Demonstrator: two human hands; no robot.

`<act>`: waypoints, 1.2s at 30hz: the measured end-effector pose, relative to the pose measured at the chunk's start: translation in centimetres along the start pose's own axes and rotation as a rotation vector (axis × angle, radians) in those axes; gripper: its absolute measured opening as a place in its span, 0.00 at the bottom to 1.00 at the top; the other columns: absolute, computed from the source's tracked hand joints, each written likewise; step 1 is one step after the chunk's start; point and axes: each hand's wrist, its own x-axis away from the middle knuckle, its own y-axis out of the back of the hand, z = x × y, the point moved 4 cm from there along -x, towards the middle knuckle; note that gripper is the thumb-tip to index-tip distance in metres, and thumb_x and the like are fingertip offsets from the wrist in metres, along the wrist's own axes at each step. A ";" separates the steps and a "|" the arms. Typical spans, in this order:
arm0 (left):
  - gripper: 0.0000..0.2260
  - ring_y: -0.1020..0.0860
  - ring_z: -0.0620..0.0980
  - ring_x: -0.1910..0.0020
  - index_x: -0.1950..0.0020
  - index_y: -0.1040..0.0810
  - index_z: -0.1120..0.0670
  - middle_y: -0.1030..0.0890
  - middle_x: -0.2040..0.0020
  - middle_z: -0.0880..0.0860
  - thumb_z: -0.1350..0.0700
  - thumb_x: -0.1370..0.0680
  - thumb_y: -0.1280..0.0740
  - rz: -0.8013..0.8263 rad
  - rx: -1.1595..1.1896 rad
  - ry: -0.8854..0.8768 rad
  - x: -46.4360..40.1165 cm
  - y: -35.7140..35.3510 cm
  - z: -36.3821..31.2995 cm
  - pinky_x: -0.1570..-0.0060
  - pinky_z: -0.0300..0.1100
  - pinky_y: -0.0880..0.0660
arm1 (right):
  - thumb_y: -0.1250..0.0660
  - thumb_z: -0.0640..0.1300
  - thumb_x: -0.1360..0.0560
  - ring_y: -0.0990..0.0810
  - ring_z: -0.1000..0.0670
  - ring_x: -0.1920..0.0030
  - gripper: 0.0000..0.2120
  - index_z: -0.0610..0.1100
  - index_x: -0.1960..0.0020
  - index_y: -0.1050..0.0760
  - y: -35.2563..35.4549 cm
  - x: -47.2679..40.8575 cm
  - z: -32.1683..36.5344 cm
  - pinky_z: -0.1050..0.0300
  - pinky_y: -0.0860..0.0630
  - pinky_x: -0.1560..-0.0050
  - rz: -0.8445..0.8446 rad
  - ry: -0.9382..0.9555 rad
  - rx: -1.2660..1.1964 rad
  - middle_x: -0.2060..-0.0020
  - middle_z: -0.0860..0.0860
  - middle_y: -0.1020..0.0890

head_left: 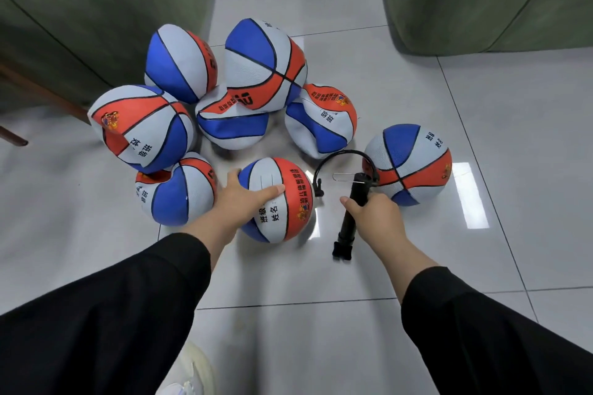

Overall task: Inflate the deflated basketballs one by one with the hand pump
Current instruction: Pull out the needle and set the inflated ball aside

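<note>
- The left hand (pixel 247 196) rests with spread fingers on the nearest basketball (pixel 276 199), on the tiled floor (pixel 481 106).
- The right hand (pixel 372 213) is wrapped round the hand pump (pixel 351 212) beside it.
- Risk: its hose (pixel 340 157) hangs free, so the round ball may roll off during needle insertion.
- Printed labels read "班级" and "姓名:".

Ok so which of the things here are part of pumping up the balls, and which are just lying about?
Part of the job:
- hand pump, gripped by the right hand
- its hose
- nearest ball, under the left hand
- dented balls in the heap
- round ball beside the pump

Just lying about:
- green covers
- white shoe
</note>
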 end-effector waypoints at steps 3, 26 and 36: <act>0.37 0.21 0.52 0.47 0.26 0.35 0.43 0.21 0.40 0.48 0.39 0.30 0.21 0.078 0.119 0.128 1.7 0.0 2.1 0.50 0.53 0.25 | 0.33 0.57 0.20 0.21 0.43 0.54 0.21 0.38 0.42 0.21 -0.1 0.6 0.2 0.55 0.31 0.59 0.020 0.015 -0.029 0.54 0.43 0.17; 0.44 0.50 0.55 0.18 0.20 0.37 0.42 0.42 0.19 0.48 0.25 0.31 0.32 -0.042 -0.899 -0.555 4.3 -1.1 2.0 0.23 0.67 0.46 | 0.27 0.49 0.21 0.22 0.49 0.67 0.13 0.38 0.51 0.22 -9.5 2.9 3.4 0.56 0.17 0.62 0.448 -0.399 -0.912 0.63 0.46 0.22; 0.46 0.44 0.56 0.20 0.22 0.35 0.43 0.38 0.20 0.49 0.25 0.35 0.29 -0.086 -1.081 -0.673 3.0 -1.1 2.2 0.24 0.66 0.43 | 0.28 0.54 0.22 0.25 0.50 0.71 0.17 0.41 0.57 0.27 -10.2 2.9 4.0 0.59 0.21 0.62 0.779 -0.410 -0.815 0.70 0.48 0.26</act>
